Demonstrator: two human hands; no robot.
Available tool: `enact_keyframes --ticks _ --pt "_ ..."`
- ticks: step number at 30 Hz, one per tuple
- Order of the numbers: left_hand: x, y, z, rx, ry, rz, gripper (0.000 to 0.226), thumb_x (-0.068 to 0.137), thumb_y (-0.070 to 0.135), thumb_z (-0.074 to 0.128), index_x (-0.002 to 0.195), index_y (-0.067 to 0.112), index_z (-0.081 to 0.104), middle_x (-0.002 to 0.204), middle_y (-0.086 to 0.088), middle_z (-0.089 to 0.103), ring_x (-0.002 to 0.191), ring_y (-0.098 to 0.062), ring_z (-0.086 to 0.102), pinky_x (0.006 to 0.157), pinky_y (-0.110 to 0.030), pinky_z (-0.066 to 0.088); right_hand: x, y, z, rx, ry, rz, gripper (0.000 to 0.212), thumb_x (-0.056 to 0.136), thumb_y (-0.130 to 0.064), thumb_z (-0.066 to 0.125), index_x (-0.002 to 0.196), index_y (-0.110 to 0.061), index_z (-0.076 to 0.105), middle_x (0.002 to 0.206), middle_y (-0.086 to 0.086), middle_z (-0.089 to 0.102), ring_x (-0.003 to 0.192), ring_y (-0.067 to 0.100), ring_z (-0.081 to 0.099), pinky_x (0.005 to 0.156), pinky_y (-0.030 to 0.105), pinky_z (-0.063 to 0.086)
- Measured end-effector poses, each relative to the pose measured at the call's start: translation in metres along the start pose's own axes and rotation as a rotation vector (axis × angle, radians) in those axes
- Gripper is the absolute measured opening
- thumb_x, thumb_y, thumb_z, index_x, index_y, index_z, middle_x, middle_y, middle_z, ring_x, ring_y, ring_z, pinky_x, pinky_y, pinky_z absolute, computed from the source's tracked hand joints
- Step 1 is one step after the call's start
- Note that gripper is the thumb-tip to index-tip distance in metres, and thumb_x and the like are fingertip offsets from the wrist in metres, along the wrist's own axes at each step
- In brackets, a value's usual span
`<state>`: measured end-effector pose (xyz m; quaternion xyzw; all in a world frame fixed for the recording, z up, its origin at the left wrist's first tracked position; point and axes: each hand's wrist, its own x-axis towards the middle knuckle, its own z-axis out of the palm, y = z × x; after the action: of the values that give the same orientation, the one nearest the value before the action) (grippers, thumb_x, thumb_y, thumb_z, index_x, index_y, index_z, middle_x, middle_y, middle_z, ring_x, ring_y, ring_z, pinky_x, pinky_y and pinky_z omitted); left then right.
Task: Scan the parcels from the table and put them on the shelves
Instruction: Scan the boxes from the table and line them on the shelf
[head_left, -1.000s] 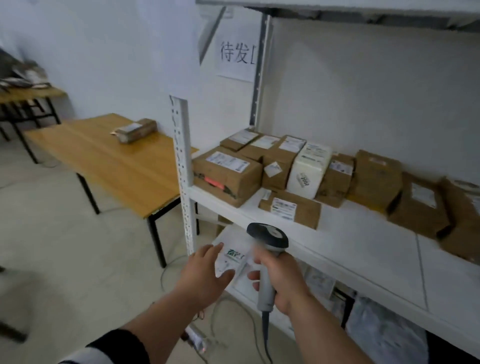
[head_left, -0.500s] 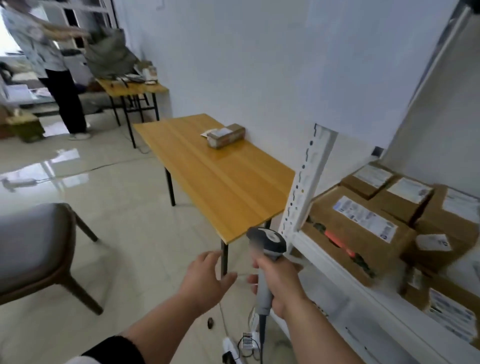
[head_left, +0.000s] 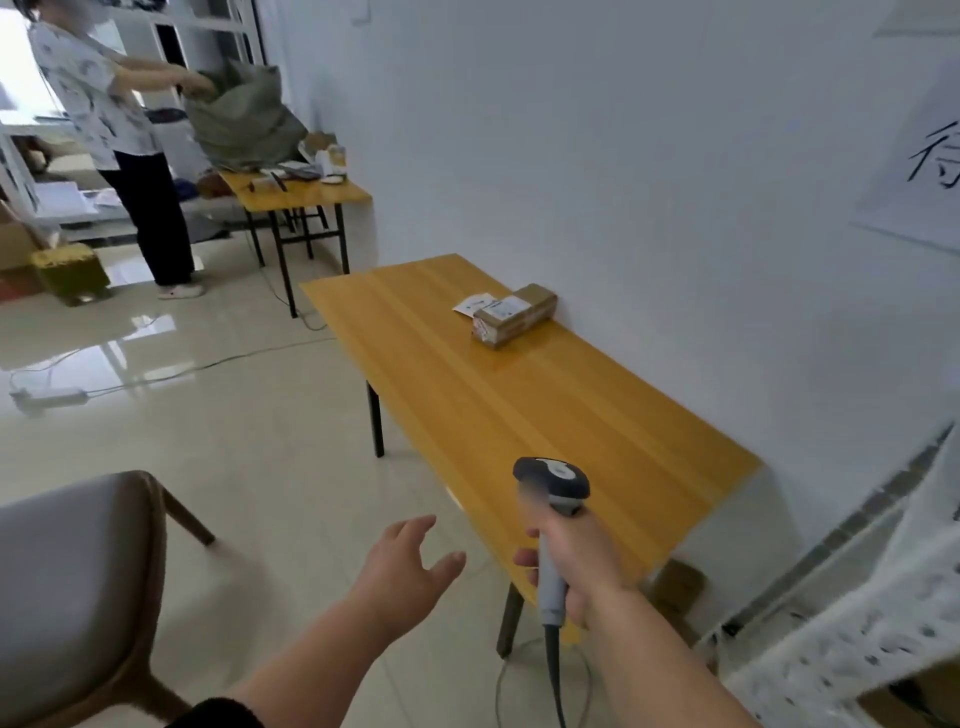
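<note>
One brown cardboard parcel (head_left: 515, 314) with a white label lies at the far end of the yellow wooden table (head_left: 545, 415), close to the wall, with a white slip of paper (head_left: 474, 304) beside it. My right hand (head_left: 576, 561) grips the grey handle of a barcode scanner (head_left: 553, 519), held upright over the table's near edge. My left hand (head_left: 410, 566) hovers empty with relaxed fingers, left of the scanner and off the table. Only the perforated white post of the shelf (head_left: 857, 623) shows at the lower right.
A grey padded chair (head_left: 72, 587) stands at the lower left. A person (head_left: 119, 140) handles a grey sack (head_left: 244, 124) at a second table (head_left: 301, 192) in the back. Cables and a power strip (head_left: 49, 397) lie on the tiled floor.
My view has swung left from the shelf with its parcels to the table. My left hand, which held a white parcel at the lower shelf, is now empty. The scanner stays in my right hand.
</note>
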<state>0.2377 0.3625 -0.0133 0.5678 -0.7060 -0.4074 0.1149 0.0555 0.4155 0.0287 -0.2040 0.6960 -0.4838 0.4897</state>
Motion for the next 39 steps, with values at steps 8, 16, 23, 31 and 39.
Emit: enact_keyframes --ticks 8,16,23,31,39 --pt "0.148 -0.024 -0.109 0.075 -0.102 0.015 0.070 0.094 0.056 0.054 0.152 0.023 0.033 0.157 0.000 0.031 0.141 -0.020 0.037 0.115 -0.035 0.033 0.102 -0.055 0.104 0.119 0.114 0.058 0.026 0.088 -0.031 0.074 0.099 -0.009 0.066 0.093 0.009 0.063 0.068 0.025 0.068 0.057 0.033 0.049" --pt "0.278 -0.007 -0.133 0.064 -0.224 0.057 0.070 0.095 0.053 0.054 0.153 0.023 0.031 0.157 -0.002 0.030 0.139 -0.020 0.039 0.112 -0.033 0.033 0.209 -0.107 0.139 0.190 0.189 0.075 0.028 0.089 -0.029 0.073 0.102 -0.006 0.064 0.091 0.009 0.060 0.067 0.025 0.067 0.058 0.034 0.048" --pt "0.420 0.007 -0.159 0.092 -0.251 -0.027 0.069 0.094 0.055 0.054 0.152 0.025 0.033 0.153 -0.002 0.038 0.135 -0.021 0.044 0.108 -0.035 0.040 0.340 -0.159 0.161 0.279 0.198 0.129 0.028 0.090 -0.030 0.073 0.103 -0.008 0.063 0.096 0.012 0.061 0.069 0.026 0.067 0.059 0.034 0.049" --pt "0.562 0.050 -0.151 -0.019 -0.308 -0.050 0.068 0.095 0.054 0.054 0.152 0.023 0.033 0.155 -0.001 0.037 0.138 -0.022 0.041 0.104 -0.036 0.042 0.465 -0.205 0.163 0.276 0.263 0.196 0.029 0.087 -0.026 0.076 0.103 -0.005 0.065 0.098 0.013 0.066 0.070 0.023 0.070 0.061 0.036 0.052" --pt "0.679 0.078 -0.118 -0.081 -0.470 -0.063 0.076 0.094 0.051 0.058 0.156 0.025 0.024 0.159 0.000 0.031 0.141 -0.023 0.037 0.110 -0.045 0.040 0.544 -0.212 0.164 0.315 0.518 0.209 0.027 0.083 -0.030 0.079 0.102 -0.016 0.066 0.095 0.008 0.069 0.088 0.024 0.065 0.089 0.051 0.055"
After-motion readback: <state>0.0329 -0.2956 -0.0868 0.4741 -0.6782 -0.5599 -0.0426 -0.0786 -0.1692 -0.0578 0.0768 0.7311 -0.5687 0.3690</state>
